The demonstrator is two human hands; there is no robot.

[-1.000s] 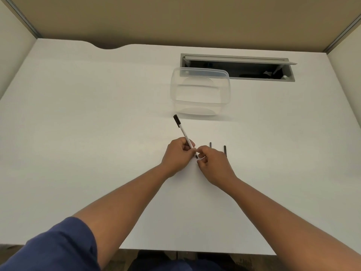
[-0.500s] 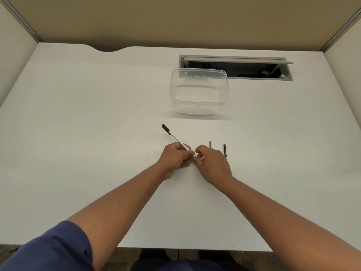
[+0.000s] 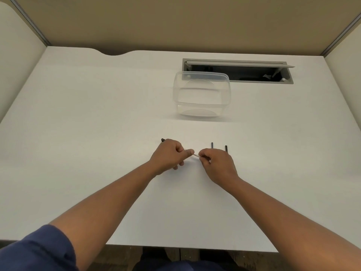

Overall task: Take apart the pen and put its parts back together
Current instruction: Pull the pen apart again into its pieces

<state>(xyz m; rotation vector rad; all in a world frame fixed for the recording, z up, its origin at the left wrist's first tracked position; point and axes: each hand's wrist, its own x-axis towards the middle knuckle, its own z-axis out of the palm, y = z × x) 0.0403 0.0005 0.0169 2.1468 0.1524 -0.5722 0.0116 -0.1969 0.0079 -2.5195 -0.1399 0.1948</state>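
My left hand (image 3: 169, 156) grips the white pen barrel (image 3: 196, 155) around its middle. Only the black end (image 3: 162, 140) pokes out past the knuckles on the left, and a short white stretch shows between my two hands. My right hand (image 3: 216, 163) pinches the barrel's near end with thumb and forefinger; what it holds at the tip is hidden. Two small dark pen parts lie on the white desk (image 3: 97, 133) just beyond my right hand: a thin one (image 3: 212, 150) and a thicker one (image 3: 226, 150), both partly covered by my knuckles.
A clear plastic container (image 3: 202, 94) stands further back at mid-desk. Behind it is an open grey cable tray (image 3: 238, 70) set into the desktop. Partition walls close in the back and both sides.
The pen has swung down from a steep slant to nearly level, its black end moving left and towards me. Both hands have stayed on it and drifted slightly apart.
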